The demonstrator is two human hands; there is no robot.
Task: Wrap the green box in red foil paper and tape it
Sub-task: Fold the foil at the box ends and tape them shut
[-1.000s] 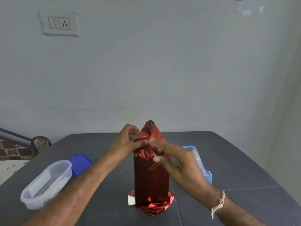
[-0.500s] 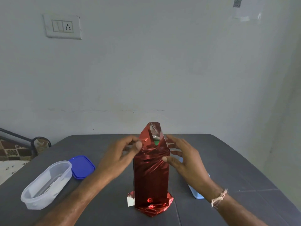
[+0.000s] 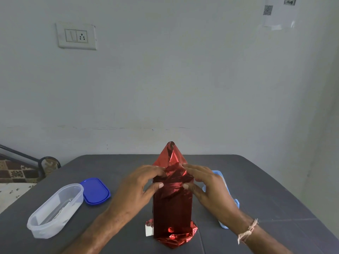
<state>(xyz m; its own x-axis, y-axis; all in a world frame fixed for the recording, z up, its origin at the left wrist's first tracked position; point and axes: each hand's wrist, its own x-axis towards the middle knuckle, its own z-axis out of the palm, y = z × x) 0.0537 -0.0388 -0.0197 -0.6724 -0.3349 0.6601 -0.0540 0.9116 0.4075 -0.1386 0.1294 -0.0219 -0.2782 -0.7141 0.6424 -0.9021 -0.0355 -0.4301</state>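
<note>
- Hands: left hand (image 3: 139, 186) and right hand (image 3: 207, 186) flank the upper end of the red foil paper (image 3: 172, 208). Fingers are near straight and press the side flaps inward, thumbs on the front face. Neither hand grips anything.
- Step: closing the top end. A pointed flap stands above the fingertips, not yet folded down.
- Green box: upright between the hands on the counter (image 3: 266, 189), fully hidden under foil. The bottom end looks folded already.
- Next: likely crease the peak flat, pin it with one hand and free the other for tape. The foil may spring back.
- Light blue item (image 3: 222, 180): just behind the right hand, partly hidden, maybe a tape dispenser.
- Clear tub (image 3: 55, 209): well left of the left hand, uncovered, something pale inside, unclear what.
- Blue lid (image 3: 95, 190): between tub and left hand, just beside the tub.
</note>
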